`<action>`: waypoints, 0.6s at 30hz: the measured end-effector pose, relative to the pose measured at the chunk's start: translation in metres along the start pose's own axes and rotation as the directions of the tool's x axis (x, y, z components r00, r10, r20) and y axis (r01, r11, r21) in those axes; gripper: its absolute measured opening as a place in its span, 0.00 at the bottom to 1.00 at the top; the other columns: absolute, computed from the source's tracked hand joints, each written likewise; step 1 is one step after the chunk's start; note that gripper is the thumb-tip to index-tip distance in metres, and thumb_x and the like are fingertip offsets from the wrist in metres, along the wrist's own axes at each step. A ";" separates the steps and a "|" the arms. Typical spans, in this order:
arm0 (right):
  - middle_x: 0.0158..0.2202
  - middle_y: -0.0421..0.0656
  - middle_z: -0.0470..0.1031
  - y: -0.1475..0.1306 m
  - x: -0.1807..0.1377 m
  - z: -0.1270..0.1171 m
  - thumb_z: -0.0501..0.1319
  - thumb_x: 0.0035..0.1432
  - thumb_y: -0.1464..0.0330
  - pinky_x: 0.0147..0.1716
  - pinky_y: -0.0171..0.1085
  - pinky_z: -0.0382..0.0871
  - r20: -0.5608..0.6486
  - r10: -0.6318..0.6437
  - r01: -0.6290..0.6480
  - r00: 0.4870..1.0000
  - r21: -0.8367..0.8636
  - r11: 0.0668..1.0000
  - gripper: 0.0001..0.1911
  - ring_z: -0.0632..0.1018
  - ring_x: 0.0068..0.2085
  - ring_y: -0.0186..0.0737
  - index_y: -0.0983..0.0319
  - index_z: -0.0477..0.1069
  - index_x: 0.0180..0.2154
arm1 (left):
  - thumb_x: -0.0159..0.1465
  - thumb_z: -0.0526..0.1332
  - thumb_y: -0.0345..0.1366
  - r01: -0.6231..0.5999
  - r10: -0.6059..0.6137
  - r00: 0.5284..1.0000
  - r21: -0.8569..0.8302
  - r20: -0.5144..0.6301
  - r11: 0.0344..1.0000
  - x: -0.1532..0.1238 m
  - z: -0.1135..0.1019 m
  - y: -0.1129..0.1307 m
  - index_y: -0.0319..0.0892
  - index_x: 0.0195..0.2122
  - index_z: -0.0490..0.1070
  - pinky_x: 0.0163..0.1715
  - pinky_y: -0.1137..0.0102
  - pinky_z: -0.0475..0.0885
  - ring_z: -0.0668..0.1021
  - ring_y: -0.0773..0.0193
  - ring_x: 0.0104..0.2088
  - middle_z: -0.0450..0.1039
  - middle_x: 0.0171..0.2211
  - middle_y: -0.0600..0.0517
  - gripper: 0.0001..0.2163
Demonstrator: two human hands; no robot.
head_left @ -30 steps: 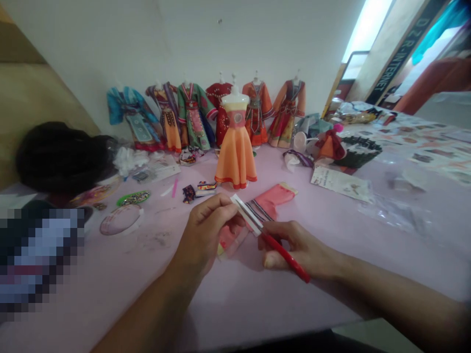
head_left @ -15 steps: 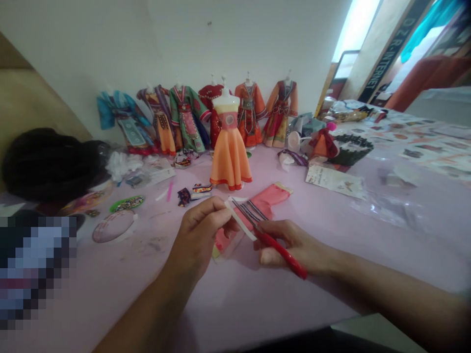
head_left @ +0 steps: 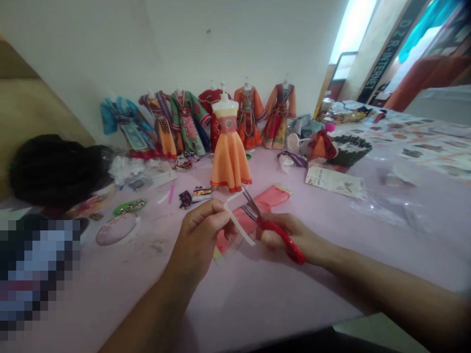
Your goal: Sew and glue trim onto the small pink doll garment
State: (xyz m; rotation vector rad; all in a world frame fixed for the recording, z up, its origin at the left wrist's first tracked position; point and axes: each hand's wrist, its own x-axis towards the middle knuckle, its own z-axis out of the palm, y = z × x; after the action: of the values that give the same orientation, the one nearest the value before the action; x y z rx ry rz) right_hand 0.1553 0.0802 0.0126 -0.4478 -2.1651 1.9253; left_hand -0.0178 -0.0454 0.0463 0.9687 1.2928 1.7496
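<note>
My left hand (head_left: 200, 233) pinches a narrow white strip (head_left: 239, 226) that hangs down to the right from my fingertips. My right hand (head_left: 294, 238) grips red-handled scissors (head_left: 274, 228), their blades slightly apart and pointing up-left beside the strip. Under both hands a pink fabric piece with a dark patterned band (head_left: 257, 208) lies flat on the pink table (head_left: 279, 299). Just behind stands a small mannequin in an orange dress (head_left: 228, 157).
A row of miniature costumes (head_left: 191, 120) lines the back wall. A black bundle (head_left: 51, 169) sits far left, oval trinkets (head_left: 117, 228) near it. A dark basket (head_left: 349, 149), a paper card (head_left: 333, 181) and clear plastic (head_left: 390, 208) lie to the right.
The scissors have swung from lying low along the strip to pointing upward with blades parted. The white strip now droops from my left fingers. My view shifted slightly.
</note>
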 end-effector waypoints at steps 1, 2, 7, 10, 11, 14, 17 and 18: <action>0.27 0.39 0.65 0.001 0.002 -0.002 0.65 0.60 0.44 0.28 0.36 0.57 -0.040 0.000 0.001 0.999 0.004 1.000 0.28 0.66 0.29 0.34 0.63 0.69 0.31 | 0.57 0.62 0.30 0.000 0.000 1.000 -0.003 0.004 1.000 0.000 0.000 0.000 0.43 0.20 0.74 0.27 0.73 0.67 0.72 0.69 0.23 0.72 0.19 0.56 0.09; 0.28 0.40 0.67 0.001 0.004 -0.003 0.65 0.61 0.45 0.29 0.36 0.60 -0.080 -0.003 0.004 0.997 0.015 1.000 0.27 0.68 0.29 0.35 0.64 0.70 0.31 | 0.56 0.62 0.30 0.002 -0.002 1.000 -0.001 0.008 1.000 0.000 0.000 0.001 0.43 0.20 0.74 0.27 0.73 0.66 0.72 0.69 0.23 0.72 0.19 0.56 0.09; 0.34 0.42 0.72 -0.003 0.008 -0.013 0.69 0.60 0.54 0.35 0.38 0.67 -0.356 -0.084 0.112 0.931 0.058 0.992 0.18 0.72 0.35 0.38 0.62 0.73 0.38 | 0.54 0.62 0.32 0.057 -0.060 0.995 0.042 0.076 0.997 -0.001 0.000 0.001 0.43 0.18 0.73 0.25 0.71 0.65 0.71 0.68 0.22 0.71 0.18 0.55 0.08; 0.37 0.42 0.73 -0.008 0.005 -0.016 0.71 0.57 0.59 0.35 0.37 0.68 -0.392 -0.139 0.178 0.910 0.064 0.982 0.17 0.73 0.36 0.38 0.61 0.72 0.42 | 0.54 0.62 0.32 0.104 -0.119 0.981 0.100 0.155 0.990 -0.002 -0.002 -0.001 0.43 0.18 0.72 0.26 0.71 0.64 0.71 0.68 0.22 0.71 0.17 0.55 0.09; 0.37 0.42 0.73 -0.009 0.004 -0.015 0.72 0.56 0.60 0.35 0.37 0.68 -0.349 -0.163 0.198 0.923 0.070 0.978 0.18 0.73 0.36 0.37 0.61 0.71 0.43 | 0.55 0.62 0.31 0.117 -0.136 0.974 0.113 0.181 0.987 -0.002 -0.002 -0.001 0.43 0.18 0.72 0.26 0.71 0.64 0.72 0.68 0.22 0.72 0.17 0.55 0.08; 0.38 0.42 0.72 -0.010 0.000 -0.010 0.73 0.55 0.63 0.36 0.37 0.69 -0.190 -0.253 0.264 0.949 0.038 0.964 0.17 0.73 0.37 0.37 0.61 0.71 0.43 | 0.57 0.62 0.32 0.147 -0.176 0.951 0.131 0.254 0.981 -0.002 -0.002 -0.003 0.43 0.22 0.73 0.27 0.71 0.64 0.72 0.68 0.23 0.72 0.19 0.55 0.08; 0.40 0.41 0.72 -0.006 -0.001 -0.004 0.73 0.56 0.67 0.40 0.38 0.70 -0.160 -0.322 0.318 0.933 -0.046 0.947 0.17 0.73 0.40 0.37 0.60 0.71 0.44 | 0.61 0.62 0.33 0.157 -0.191 0.928 0.129 0.319 0.979 -0.002 -0.003 -0.007 0.43 0.25 0.73 0.29 0.71 0.65 0.72 0.68 0.24 0.72 0.21 0.56 0.07; 0.41 0.41 0.72 -0.005 -0.001 -0.003 0.72 0.56 0.68 0.41 0.38 0.70 -0.159 -0.334 0.330 0.929 -0.050 0.943 0.17 0.73 0.40 0.37 0.60 0.70 0.45 | 0.62 0.62 0.33 0.157 -0.193 0.920 0.131 0.342 0.979 -0.003 -0.005 -0.008 0.43 0.26 0.74 0.29 0.71 0.64 0.72 0.68 0.24 0.73 0.22 0.56 0.07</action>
State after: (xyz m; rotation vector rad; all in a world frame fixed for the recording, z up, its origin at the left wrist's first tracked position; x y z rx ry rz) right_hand 0.1565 0.0820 0.0179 -0.2164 -2.0068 1.6229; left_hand -0.0197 -0.0477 0.0368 1.1283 1.1993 1.3110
